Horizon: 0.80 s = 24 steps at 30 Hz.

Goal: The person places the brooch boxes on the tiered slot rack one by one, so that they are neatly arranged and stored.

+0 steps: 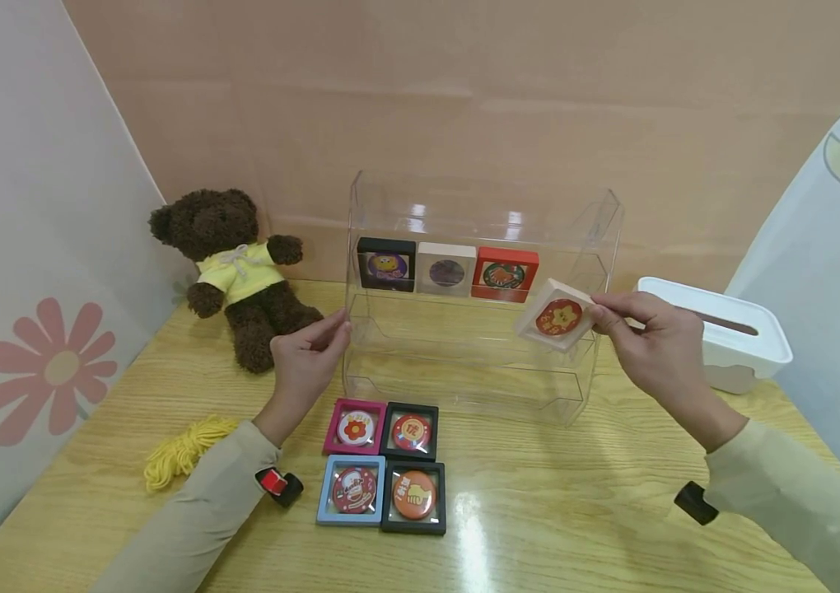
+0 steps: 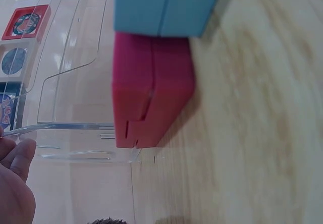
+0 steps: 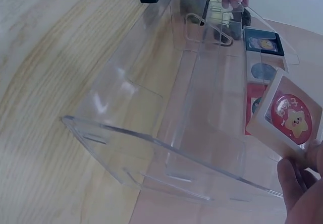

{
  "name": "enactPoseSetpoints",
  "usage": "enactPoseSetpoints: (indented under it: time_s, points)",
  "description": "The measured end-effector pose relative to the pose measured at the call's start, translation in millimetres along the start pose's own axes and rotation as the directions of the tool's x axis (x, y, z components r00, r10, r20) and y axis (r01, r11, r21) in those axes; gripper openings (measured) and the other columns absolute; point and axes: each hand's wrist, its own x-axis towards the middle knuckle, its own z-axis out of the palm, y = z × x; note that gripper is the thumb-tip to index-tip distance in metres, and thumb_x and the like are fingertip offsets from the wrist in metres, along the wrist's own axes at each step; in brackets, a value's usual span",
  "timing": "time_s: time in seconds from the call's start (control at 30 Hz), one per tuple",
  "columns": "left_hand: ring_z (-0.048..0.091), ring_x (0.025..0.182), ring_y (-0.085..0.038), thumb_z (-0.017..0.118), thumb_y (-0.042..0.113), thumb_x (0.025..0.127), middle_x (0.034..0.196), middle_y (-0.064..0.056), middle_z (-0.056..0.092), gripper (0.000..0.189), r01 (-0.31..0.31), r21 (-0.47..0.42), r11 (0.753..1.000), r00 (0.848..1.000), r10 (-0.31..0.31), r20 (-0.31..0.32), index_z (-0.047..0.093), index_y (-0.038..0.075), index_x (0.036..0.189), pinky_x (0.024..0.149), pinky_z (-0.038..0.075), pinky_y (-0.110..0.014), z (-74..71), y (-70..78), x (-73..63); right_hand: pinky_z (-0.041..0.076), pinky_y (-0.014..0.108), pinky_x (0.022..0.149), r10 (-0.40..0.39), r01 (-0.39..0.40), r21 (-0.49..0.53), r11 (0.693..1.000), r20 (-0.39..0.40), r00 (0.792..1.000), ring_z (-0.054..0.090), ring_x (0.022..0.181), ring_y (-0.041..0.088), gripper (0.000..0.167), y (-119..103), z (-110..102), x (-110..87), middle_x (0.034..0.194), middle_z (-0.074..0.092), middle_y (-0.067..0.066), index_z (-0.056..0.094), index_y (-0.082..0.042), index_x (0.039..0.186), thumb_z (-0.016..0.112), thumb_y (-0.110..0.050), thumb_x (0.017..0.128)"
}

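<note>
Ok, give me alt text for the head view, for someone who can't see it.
A person's right hand holds a pale-framed star badge at a clear rack bearing three framed badges; the left hand pinches the rack's left edge. Four more framed badges lie in front on the table, with a teddy bear and yellow cord left, a slotted white box right.

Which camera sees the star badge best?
The right wrist view: the star badge looks biggest there, and its little face shows clearly. The head view shows it smaller, its frame held by the right hand. The left wrist view doesn't show it.
</note>
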Motion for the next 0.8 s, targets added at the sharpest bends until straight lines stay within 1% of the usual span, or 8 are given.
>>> enactPoseSetpoints:
  time_s: [0.1, 0.2, 0.33, 0.5, 0.57, 0.7, 0.8]
  points:
    - [0.069, 0.071, -0.028, 0.067, -0.014, 0.081, 0.085, -0.023, 0.068, 0.019, 0.004, -0.004, 1.0, 1.0, -0.004, 0.001, 0.068, -0.015, 0.1, 0.06, 0.052, -0.015, -0.2, -0.7, -0.4, 0.046, 0.006, 0.063, -0.017, 0.017, -0.004, 1.0, -0.018, 1.0, 0.057, 0.068, -0.011, 0.014, 0, -3, 5.1, 0.074, 0.067, 0.012, 0.075, 0.004, 0.086, 0.075, 0.012, 0.074]
    - [0.069, 0.071, -0.027, 0.067, -0.013, 0.081, 0.085, -0.023, 0.068, 0.019, 0.006, -0.006, 1.0, 1.0, -0.006, 0.0, 0.068, -0.014, 0.1, 0.06, 0.052, -0.015, -0.7, -0.6, -0.3, 0.044, 0.004, 0.063, -0.024, 0.023, -0.037, 0.999, -0.047, 0.999, 0.056, 0.07, -0.013, 0.013, 1, -7, 10.6, 0.075, 0.068, 0.014, 0.075, 0.004, 0.084, 0.076, 0.011, 0.074]
    - [0.069, 0.071, -0.03, 0.067, -0.013, 0.081, 0.085, -0.023, 0.068, 0.019, 0.014, -0.008, 1.0, 1.0, -0.014, 0.001, 0.068, -0.014, 0.1, 0.061, 0.052, -0.015, -1.3, 0.1, -0.3, 0.043, 0.003, 0.062, -0.022, 0.018, -0.063, 0.998, -0.07, 0.997, 0.055, 0.071, -0.016, 0.012, 2, -11, 17.8, 0.078, 0.069, 0.018, 0.075, 0.004, 0.085, 0.076, 0.009, 0.074]
    - [0.069, 0.07, -0.032, 0.066, -0.013, 0.081, 0.085, -0.024, 0.067, 0.019, 0.018, -0.014, 1.0, 1.0, -0.018, 0.003, 0.068, -0.015, 0.1, 0.06, 0.052, -0.015, -1.1, 0.5, -0.3, 0.045, 0.004, 0.061, -0.022, 0.019, -0.032, 0.999, -0.072, 0.997, 0.057, 0.072, -0.015, 0.013, 4, -14, 25.6, 0.081, 0.069, 0.022, 0.074, 0.007, 0.087, 0.073, 0.013, 0.075]
    - [0.069, 0.07, -0.031, 0.066, -0.014, 0.081, 0.084, -0.024, 0.067, 0.019, 0.016, -0.015, 1.0, 1.0, -0.016, 0.001, 0.068, -0.015, 0.1, 0.06, 0.052, -0.015, -1.0, 0.4, -0.3, 0.044, 0.004, 0.062, -0.028, 0.025, -0.039, 0.999, -0.084, 0.996, 0.057, 0.074, -0.015, 0.013, 3, -15, 28.8, 0.083, 0.069, 0.021, 0.074, 0.006, 0.087, 0.074, 0.012, 0.075]
    - [0.069, 0.07, -0.027, 0.067, -0.014, 0.08, 0.083, -0.023, 0.068, 0.019, 0.013, -0.005, 1.0, 1.0, -0.013, -0.003, 0.068, -0.015, 0.1, 0.06, 0.052, -0.014, -0.8, 0.5, -0.5, 0.043, 0.003, 0.064, -0.057, 0.049, -0.089, 0.995, -0.097, 0.994, 0.056, 0.077, -0.016, 0.011, 2, -17, 35.5, 0.083, 0.07, 0.018, 0.075, 0.005, 0.088, 0.074, 0.008, 0.077]
    - [0.069, 0.07, -0.026, 0.067, -0.014, 0.08, 0.083, -0.023, 0.068, 0.019, 0.013, 0.003, 1.0, 1.0, -0.013, -0.004, 0.068, -0.014, 0.099, 0.06, 0.051, -0.014, -0.5, 0.8, -0.6, 0.043, 0.002, 0.065, -0.054, 0.042, -0.108, 0.993, -0.112, 0.992, 0.055, 0.076, -0.017, 0.009, 2, -17, 40.0, 0.082, 0.069, 0.018, 0.075, 0.005, 0.088, 0.073, 0.005, 0.079]
